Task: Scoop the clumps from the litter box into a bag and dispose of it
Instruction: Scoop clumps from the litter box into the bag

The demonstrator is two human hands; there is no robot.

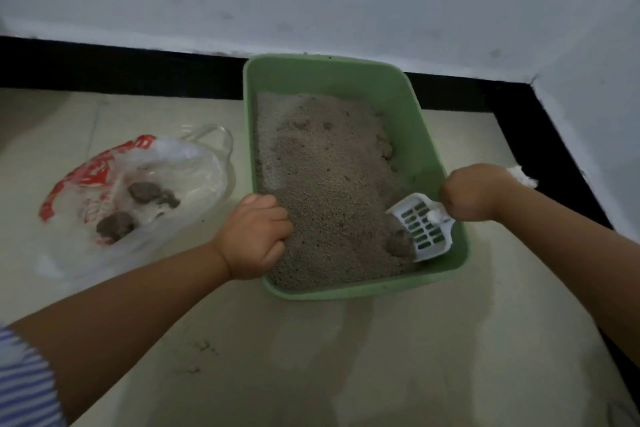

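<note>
A green litter box [408, 107] filled with grey litter [322, 184] sits on the floor near the wall corner. My left hand [254, 236] grips the box's left rim near its front corner. My right hand [472, 192] holds the handle of a white slotted scoop [420, 227], wrapped in white tissue. The scoop's blade is down in the litter at the box's front right corner, beside a dark clump [398, 243]. To the left, an open clear plastic bag with red print [104, 177] lies on the floor with two clumps [152, 196] inside.
A white wall with a black skirting strip [121, 69] runs behind the box and along the right side. The floor is pale tile, with a few scattered litter grains [199, 357] near my left forearm.
</note>
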